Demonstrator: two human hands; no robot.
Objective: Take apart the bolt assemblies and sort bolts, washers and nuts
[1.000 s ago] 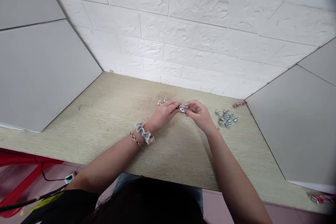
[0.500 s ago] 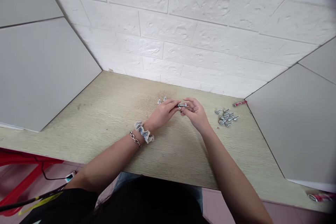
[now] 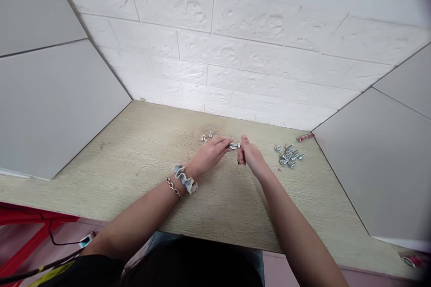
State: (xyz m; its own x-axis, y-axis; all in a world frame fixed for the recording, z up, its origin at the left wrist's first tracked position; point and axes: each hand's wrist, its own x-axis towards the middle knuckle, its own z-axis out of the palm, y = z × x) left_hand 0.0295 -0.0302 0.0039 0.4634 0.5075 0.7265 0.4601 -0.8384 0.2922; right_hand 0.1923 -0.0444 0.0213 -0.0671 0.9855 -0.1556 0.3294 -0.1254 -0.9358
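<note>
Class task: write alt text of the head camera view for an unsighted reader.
A person's left hand pinches a small metal bolt beside the right hand, above a pale wood-grain table. A heap of similar bolts lies to the right, two more to the left.

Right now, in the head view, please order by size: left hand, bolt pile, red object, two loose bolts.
Left hand, nearer the camera; bolt pile; red object; then the two loose bolts, which look alike, so I do not rank them.
</note>
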